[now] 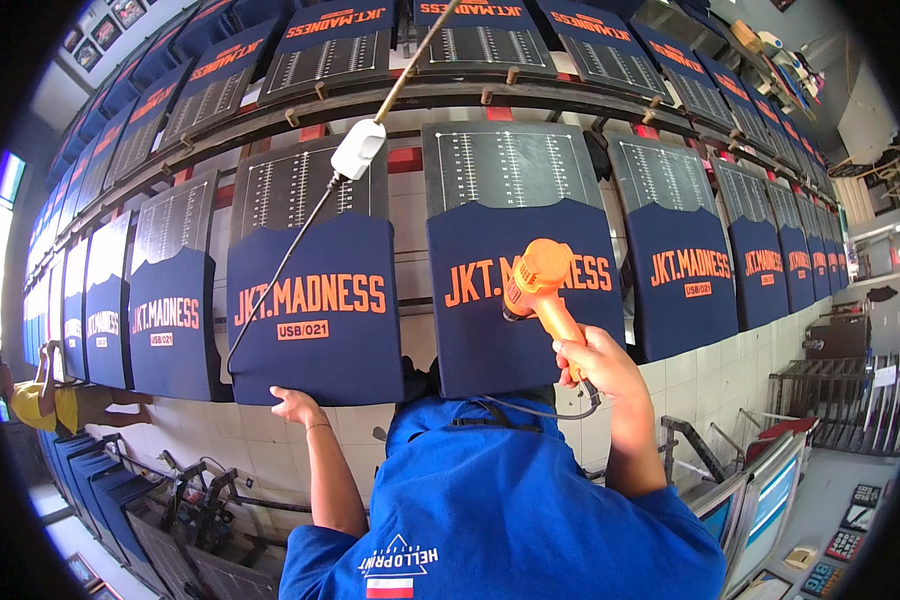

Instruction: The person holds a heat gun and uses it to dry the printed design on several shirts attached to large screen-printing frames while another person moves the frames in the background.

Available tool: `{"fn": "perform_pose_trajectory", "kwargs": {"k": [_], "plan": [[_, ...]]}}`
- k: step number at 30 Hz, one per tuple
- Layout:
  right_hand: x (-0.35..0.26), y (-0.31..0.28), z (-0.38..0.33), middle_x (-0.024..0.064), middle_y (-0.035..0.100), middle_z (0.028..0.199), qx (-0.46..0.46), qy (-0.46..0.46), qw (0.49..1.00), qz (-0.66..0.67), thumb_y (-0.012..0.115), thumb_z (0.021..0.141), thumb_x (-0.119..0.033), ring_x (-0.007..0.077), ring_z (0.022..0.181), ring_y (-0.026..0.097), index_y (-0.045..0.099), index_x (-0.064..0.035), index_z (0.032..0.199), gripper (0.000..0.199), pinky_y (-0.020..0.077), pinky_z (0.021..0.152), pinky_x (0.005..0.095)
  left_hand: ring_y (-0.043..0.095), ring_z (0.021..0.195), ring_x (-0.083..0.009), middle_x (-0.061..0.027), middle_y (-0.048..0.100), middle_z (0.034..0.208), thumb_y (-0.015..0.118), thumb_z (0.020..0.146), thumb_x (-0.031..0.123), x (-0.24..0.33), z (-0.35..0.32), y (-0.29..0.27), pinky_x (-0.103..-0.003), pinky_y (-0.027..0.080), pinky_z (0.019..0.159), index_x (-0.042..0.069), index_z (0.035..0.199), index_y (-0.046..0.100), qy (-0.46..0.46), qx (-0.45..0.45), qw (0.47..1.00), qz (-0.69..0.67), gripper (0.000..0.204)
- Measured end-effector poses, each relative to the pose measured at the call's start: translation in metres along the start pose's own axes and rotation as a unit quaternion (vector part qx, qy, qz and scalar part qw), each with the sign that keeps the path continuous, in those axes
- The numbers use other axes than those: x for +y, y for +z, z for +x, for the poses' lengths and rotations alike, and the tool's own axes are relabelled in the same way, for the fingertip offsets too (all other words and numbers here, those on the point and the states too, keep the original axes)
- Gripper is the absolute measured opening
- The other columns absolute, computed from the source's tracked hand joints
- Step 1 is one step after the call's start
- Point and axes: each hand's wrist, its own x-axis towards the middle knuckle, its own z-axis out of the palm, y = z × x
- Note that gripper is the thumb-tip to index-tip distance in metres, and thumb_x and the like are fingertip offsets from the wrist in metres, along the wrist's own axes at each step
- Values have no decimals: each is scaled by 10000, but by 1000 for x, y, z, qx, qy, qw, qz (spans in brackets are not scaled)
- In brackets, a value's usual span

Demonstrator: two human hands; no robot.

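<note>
My right hand [605, 362] is wrapped round the handle of an orange heat gun [545, 268]. The gun's nozzle points down at a navy T-shirt [515, 350] with orange lettering, stretched over a dark printing board [510, 160]; the gun covers part of the print. On the left, my left hand [298, 407] has its fingers stretched out against the lower edge of a second navy T-shirt [315, 260] on its board. A thin cord runs from the gun's handle toward my waist.
A white power connector [358, 150] hangs on a cable crossing over the left board. More shirted boards stand in rows on both sides and behind a metal rail [420, 95]. Another person in a yellow top [45, 400] stands far left. A metal rack [840, 400] is at right.
</note>
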Motion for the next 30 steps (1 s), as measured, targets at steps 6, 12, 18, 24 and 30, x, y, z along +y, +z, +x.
{"fn": "perform_pose_trajectory", "kwargs": {"k": [6,12,18,24,30], "plan": [[5,4,-4,48,555,754,20,-13,1000,3,607,903,-204,131,566,597,518,7,990,245,487,511,263,613,1002,-413,-358,544,1145,458,964,457,3,-3,0,-434,519,905,-192,1193,406,6,-17,1000,-14,690],[13,10,-8,53,556,759,22,-23,999,9,611,890,-201,128,566,599,528,8,995,249,488,513,252,616,994,-397,-341,560,1139,474,956,469,-11,11,-1,-425,512,901,-190,1182,421,17,-34,999,-27,699],[18,8,-13,52,557,762,38,-49,998,21,599,909,-196,128,569,603,524,8,1002,237,490,515,250,621,974,-384,-325,586,1107,484,944,497,-15,13,0,-418,504,895,-190,1156,457,27,-24,999,-3,719],[20,-2,-15,54,560,763,50,-43,998,23,592,914,-191,130,560,601,522,6,1006,228,483,497,253,627,943,-387,-324,598,1075,486,944,508,-23,20,3,-419,517,866,-185,1114,483,48,-33,998,-19,714],[19,-12,-18,44,568,755,63,-31,997,20,611,904,-211,125,550,601,526,-9,973,229,482,489,250,622,957,-394,-330,586,1100,473,949,520,-28,26,3,-424,521,867,-183,1116,474,58,-42,997,-18,723]]}}
